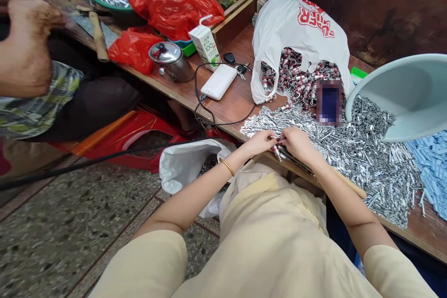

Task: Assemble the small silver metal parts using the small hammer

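My left hand [260, 142] and my right hand [296, 142] meet at the near edge of the wooden table [240, 98], fingers pinched together. Between them they hold a small red and silver metal piece [276, 150]. A gold bangle [226, 166] circles my left wrist. Just beyond my hands lies a wide heap of small silver metal parts [366, 149]. Behind that, a white plastic bag [296, 28] spills red and silver pieces [296, 79].
A pale blue basin [405, 93] and light blue parts [431, 163] sit at right. A power bank [219, 82] with cable, keys [235, 63], carton [205, 44], steel mug [171, 61] and red bags [171, 2] lie left. Another person's hand [24, 37] is at far left. A white bag [188, 163] hangs below the table.
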Motion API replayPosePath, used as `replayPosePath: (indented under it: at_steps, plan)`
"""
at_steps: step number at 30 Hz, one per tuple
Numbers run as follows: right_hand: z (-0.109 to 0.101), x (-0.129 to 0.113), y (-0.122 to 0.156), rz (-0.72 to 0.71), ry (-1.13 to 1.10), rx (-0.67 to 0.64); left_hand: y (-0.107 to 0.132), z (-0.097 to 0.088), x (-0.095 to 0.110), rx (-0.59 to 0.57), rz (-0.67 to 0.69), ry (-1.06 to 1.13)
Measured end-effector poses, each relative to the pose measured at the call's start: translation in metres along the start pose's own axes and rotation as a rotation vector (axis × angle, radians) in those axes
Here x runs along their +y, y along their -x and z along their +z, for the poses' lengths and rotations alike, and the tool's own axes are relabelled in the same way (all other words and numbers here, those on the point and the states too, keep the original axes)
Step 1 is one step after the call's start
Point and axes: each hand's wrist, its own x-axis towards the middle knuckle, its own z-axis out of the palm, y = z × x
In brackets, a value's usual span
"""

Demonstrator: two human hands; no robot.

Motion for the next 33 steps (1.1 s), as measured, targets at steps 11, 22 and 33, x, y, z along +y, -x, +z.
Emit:
replayPosePath:
  at_steps: [11, 22, 33]
  plan:
    - [-0.003, 0.052, 0.114, 0.116, 0.265, 0.158, 0.006, -0.004, 0.014, 0.015, -0.021, -0.128]
    - [-0.011, 0.031, 0.119, 0.033, -0.108, 0.199, 0.001, 0.001, 0.002, 0.014, -0.025, -0.07]
    - [-0.005, 0.006, 0.109, -0.015, 0.109, 0.117, 0.0, 0.0, -0.003, -0.024, -0.015, -0.047]
